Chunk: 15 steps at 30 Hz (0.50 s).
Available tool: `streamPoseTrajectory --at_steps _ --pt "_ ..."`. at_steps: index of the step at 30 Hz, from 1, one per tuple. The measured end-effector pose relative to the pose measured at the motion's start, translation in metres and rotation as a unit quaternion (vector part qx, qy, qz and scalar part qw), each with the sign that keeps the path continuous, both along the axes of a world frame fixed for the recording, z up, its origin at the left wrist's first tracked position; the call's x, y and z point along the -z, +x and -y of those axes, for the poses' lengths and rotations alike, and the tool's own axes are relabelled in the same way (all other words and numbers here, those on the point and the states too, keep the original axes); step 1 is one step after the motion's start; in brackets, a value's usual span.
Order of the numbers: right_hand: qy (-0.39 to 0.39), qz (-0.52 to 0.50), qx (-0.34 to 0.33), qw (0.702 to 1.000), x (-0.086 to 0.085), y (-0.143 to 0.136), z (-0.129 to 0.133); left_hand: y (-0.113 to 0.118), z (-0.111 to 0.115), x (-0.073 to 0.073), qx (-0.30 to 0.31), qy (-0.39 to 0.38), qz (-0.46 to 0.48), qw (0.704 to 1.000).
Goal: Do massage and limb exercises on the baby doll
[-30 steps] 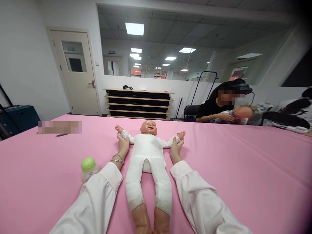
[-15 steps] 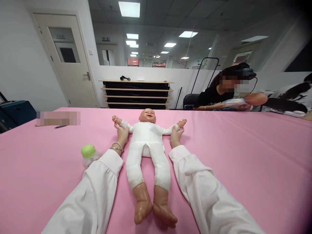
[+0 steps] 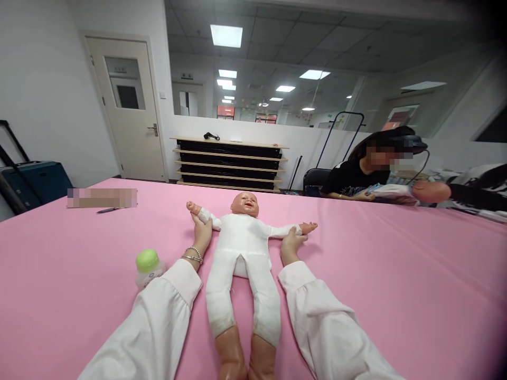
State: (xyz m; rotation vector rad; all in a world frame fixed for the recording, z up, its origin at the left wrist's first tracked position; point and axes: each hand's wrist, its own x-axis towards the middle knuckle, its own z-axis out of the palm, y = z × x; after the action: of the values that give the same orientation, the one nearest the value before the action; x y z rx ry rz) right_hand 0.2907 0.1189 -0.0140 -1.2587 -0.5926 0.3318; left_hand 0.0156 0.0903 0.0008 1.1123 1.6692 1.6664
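A baby doll with a white cloth body lies face up on the pink table, its feet toward me and partly cut off by the lower edge of the view. Its arms are spread out to both sides. My left hand is closed around the doll's forearm on the left, just below its plastic hand. On the other side, my right hand grips the doll's other forearm near the wrist. Beside my left sleeve stands a clear jar with a light green lid, partly hidden by the sleeve.
A pen lies near a blurred-out item at the table's far left. Beyond the pink table's far right edge, a person in black holds another doll. A low shelf stands against the back wall.
The whole view has shifted, so the scene sits lower and the doll's feet are cut off. The doll's arm in my right hand has swung slightly downward and stretched further outward.
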Motion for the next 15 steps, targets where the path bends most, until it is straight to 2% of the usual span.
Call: streamPoseTrajectory --at_steps 6,15 --pt "-0.019 0.022 -0.010 1.000 0.002 0.002 -0.007 0.000 -0.006 0.005 0.004 0.027 0.008 1.000" --pt "-0.052 0.041 -0.032 0.997 -0.013 -0.010 0.008 0.002 0.001 -0.002 0.002 0.026 -0.008 1.000"
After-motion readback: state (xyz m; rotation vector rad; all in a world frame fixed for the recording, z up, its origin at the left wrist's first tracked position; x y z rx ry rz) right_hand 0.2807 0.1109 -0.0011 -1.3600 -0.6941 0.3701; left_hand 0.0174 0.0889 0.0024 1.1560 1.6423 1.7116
